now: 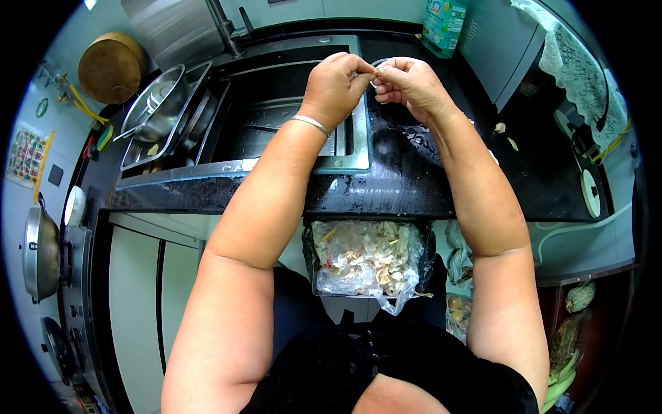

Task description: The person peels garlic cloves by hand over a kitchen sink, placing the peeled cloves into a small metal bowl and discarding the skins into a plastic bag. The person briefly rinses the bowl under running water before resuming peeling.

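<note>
My left hand [333,88], with a bangle on its wrist, meets my right hand [414,85] above the right edge of the sink. Thumbs and fingertips of both pinch a small pale piece [377,74], mostly hidden, perhaps a garlic clove. Behind the right fingers shows the rim of a bowl [381,61], its inside covered from view. A garlic clove [499,127] and a strip of peel [512,144] lie on the black countertop to the right. Below the counter edge, a bin lined with a plastic bag [326,284] holds papery garlic skins [382,264].
The steel sink [269,119] has a faucet [227,31] at the back. A metal colander [160,108] leans in a rack on its left. A green bottle [444,28] stands behind my right hand, beside a grey appliance [496,46]. Wet patches mark the countertop [393,186].
</note>
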